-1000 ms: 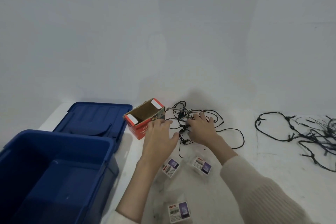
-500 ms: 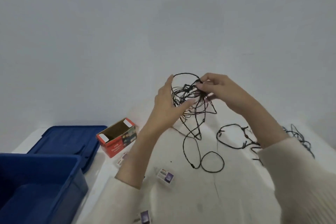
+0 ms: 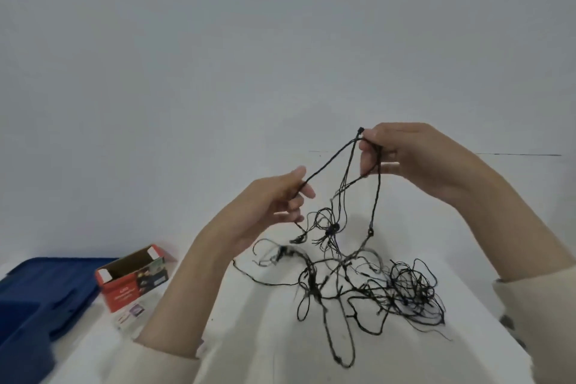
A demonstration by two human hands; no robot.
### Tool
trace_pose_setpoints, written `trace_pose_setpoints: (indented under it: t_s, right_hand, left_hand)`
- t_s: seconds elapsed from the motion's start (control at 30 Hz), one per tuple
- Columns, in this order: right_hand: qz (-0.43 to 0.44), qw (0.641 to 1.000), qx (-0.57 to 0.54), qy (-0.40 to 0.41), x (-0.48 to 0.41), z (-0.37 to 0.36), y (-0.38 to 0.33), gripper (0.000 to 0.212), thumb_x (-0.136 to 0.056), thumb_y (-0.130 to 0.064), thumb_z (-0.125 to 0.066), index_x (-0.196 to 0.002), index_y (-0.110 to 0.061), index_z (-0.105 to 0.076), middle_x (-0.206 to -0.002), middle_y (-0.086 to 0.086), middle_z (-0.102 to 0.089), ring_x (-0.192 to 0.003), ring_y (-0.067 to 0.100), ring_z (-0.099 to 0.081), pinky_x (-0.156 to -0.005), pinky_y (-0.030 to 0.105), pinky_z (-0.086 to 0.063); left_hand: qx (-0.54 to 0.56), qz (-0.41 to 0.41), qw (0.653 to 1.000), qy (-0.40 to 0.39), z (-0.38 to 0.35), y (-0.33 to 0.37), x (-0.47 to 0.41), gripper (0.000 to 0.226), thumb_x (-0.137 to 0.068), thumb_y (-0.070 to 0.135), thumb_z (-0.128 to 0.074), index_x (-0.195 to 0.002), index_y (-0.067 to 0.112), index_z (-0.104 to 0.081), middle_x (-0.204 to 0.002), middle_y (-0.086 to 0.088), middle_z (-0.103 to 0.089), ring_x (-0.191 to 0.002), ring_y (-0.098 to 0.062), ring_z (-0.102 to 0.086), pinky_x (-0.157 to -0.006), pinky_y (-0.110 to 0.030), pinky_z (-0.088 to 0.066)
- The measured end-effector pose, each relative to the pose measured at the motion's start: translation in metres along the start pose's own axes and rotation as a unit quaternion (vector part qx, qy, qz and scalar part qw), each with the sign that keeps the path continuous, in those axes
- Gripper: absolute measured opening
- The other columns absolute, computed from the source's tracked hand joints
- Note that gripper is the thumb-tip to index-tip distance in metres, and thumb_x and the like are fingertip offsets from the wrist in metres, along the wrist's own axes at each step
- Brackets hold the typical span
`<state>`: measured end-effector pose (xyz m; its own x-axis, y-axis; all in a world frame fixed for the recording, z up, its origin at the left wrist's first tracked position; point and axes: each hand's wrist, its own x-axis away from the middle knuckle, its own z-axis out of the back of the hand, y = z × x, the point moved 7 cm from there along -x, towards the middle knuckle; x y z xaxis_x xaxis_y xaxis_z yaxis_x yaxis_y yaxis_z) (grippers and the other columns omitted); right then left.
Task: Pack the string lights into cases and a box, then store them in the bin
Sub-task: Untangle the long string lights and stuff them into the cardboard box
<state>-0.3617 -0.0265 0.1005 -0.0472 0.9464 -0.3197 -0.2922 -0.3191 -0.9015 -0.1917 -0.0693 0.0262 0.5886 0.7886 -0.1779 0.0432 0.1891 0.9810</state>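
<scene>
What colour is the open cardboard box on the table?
The box is red outside and plain brown inside; the head view shows it.

The white bench [image 3: 265, 337] carries an open red cardboard box [image 3: 131, 282] at the left. A blue lid [image 3: 46, 287] lies just beside the box, and small labelled packets [image 3: 132, 313] lie at its near side. A black tangle of string lights [image 3: 405, 293] lies toward the right.
</scene>
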Motion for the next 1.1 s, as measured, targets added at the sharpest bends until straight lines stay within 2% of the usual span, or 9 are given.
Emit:
trace_pose_setpoints:
  t_s: [0.13, 0.27, 0.37, 0.47, 0.6, 0.7, 0.8, 0.93, 1.1]
  right_hand:
    - [0.003, 0.998, 0.01, -0.065, 0.021, 0.018, 0.001, 0.012, -0.075, -0.017, -0.059, -0.082, -0.014, -0.068, -0.088, 0.008, -0.071, -0.09, 0.021, -0.067, -0.093, 0.042, -0.046]
    - [-0.013, 0.988, 0.022, -0.155, 0.031, 0.01, 0.0, 0.053, -0.07, -0.009, -0.062, -0.12, -0.028, -0.059, -0.114, 0.002, -0.069, -0.113, 0.013, -0.06, -0.094, 0.033, -0.043]
    - [-0.016, 0.987, 0.041, -0.152, 0.03, 0.002, -0.012, 0.022, -0.079, -0.022, -0.07, -0.101, -0.019, -0.068, -0.077, 0.006, -0.069, -0.087, 0.02, -0.069, -0.09, 0.036, -0.049]
    - [-0.024, 0.997, -0.057, -0.05, 0.026, 0.029, -0.028, 0.019, -0.09, -0.024, -0.057, -0.077, -0.012, -0.064, -0.046, -0.003, -0.032, -0.042, 0.013, -0.039, -0.054, 0.025, -0.05]
    - [0.006, 0.957, -0.277, 0.092, 0.027, 0.087, -0.039, 0.024, -0.092, -0.027, -0.053, -0.073, -0.014, -0.057, -0.041, -0.007, -0.022, -0.035, 0.007, -0.018, -0.035, 0.017, -0.016]
    - [0.004, 0.979, -0.118, 0.166, 0.03, 0.108, -0.03, 0.024, -0.093, -0.028, -0.053, -0.077, -0.012, -0.061, -0.042, -0.006, -0.029, -0.04, 0.01, -0.02, -0.034, 0.018, -0.016]
    - [-0.02, 0.981, 0.129, 0.141, 0.029, 0.084, -0.033, 0.027, -0.087, -0.043, -0.059, -0.103, -0.022, -0.059, -0.058, 0.0, -0.047, -0.041, 0.01, -0.034, -0.038, 0.019, -0.026]
    - [-0.054, 0.997, 0.042, 0.02, 0.022, 0.038, -0.044, 0.049, -0.081, -0.063, -0.054, -0.104, -0.021, -0.063, -0.056, -0.003, -0.042, -0.047, 0.011, -0.028, -0.043, 0.021, -0.024]
    - [-0.043, 0.999, -0.024, -0.013, 0.024, 0.044, -0.057, 0.032, -0.088, -0.035, -0.059, -0.065, -0.013, -0.058, -0.044, -0.007, -0.025, -0.039, 0.007, -0.019, -0.041, 0.02, -0.012]
  left_hand:
    - [-0.052, -0.052, 0.997, 0.018, -0.02, 0.017, 0.005, 0.022, -0.092, 0.024, -0.053, -0.077, 0.011, -0.063, -0.059, 0.008, -0.049, -0.06, -0.013, -0.05, -0.089, -0.034, -0.053]
    - [-0.079, -0.097, 0.992, 0.001, -0.053, 0.067, -0.004, 0.024, -0.096, 0.026, -0.047, -0.09, 0.014, -0.067, -0.058, 0.006, -0.043, -0.052, -0.011, -0.043, -0.066, -0.024, -0.053]
    - [-0.162, -0.118, 0.98, 0.001, -0.071, 0.106, -0.013, 0.023, -0.095, 0.029, -0.051, -0.09, 0.014, -0.068, -0.056, 0.006, -0.038, -0.049, -0.01, -0.036, -0.052, -0.019, -0.043]
    - [-0.196, -0.123, 0.972, 0.035, -0.056, 0.124, -0.014, 0.021, -0.09, 0.032, -0.059, -0.085, 0.015, -0.069, -0.05, 0.012, -0.035, -0.047, -0.008, -0.033, -0.046, -0.016, -0.035]
    - [-0.238, -0.024, 0.971, -0.021, -0.029, 0.081, -0.004, 0.023, -0.09, 0.032, -0.058, -0.084, 0.013, -0.069, -0.054, 0.01, -0.039, -0.05, -0.008, -0.038, -0.054, -0.018, -0.042]
    - [-0.209, 0.007, 0.978, 0.0, -0.016, 0.06, -0.002, 0.025, -0.094, 0.029, -0.051, -0.094, 0.011, -0.069, -0.06, 0.005, -0.042, -0.053, -0.009, -0.045, -0.06, -0.021, -0.048]
    - [-0.224, -0.056, 0.971, 0.061, -0.028, 0.09, -0.012, 0.027, -0.097, 0.029, -0.048, -0.097, 0.012, -0.068, -0.062, 0.005, -0.042, -0.054, -0.012, -0.039, -0.056, -0.02, -0.044]
    - [-0.328, -0.136, 0.934, 0.033, -0.079, 0.149, -0.025, 0.023, -0.096, 0.029, -0.05, -0.09, 0.015, -0.067, -0.06, 0.005, -0.045, -0.047, -0.007, -0.038, -0.051, -0.018, -0.04]
    - [-0.351, -0.149, 0.922, 0.062, -0.067, 0.169, -0.021, 0.014, -0.085, 0.026, -0.067, -0.082, 0.014, -0.061, -0.057, 0.003, -0.048, -0.044, -0.007, -0.042, -0.049, -0.02, -0.043]
